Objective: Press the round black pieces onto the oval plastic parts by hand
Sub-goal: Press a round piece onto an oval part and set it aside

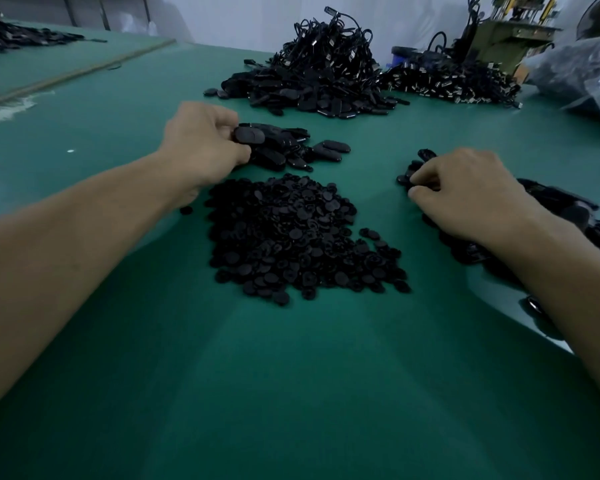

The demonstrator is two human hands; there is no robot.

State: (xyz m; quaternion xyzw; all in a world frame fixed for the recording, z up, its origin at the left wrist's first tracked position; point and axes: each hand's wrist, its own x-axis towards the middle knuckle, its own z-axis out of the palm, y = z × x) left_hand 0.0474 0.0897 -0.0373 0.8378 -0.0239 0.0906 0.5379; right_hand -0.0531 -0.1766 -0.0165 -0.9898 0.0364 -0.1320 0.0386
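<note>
A heap of round black pieces [298,237] lies in the middle of the green table [291,375]. Behind it sits a small cluster of oval plastic parts [291,147]. My left hand [201,143] reaches over that cluster and pinches one oval part [250,135] between thumb and fingers. My right hand [465,192] rests with curled fingers on a second heap of black oval parts [561,216] at the right, its fingertips on a part [404,180] at the heap's near-left edge. Whether it grips that part is unclear.
A tall pile of black cables and oval parts [326,74] stands at the back centre, with another cable pile [454,81] to its right. A grey plastic bag [586,71] lies far right, and a machine [506,32] stands behind. More black parts [14,36] lie far left.
</note>
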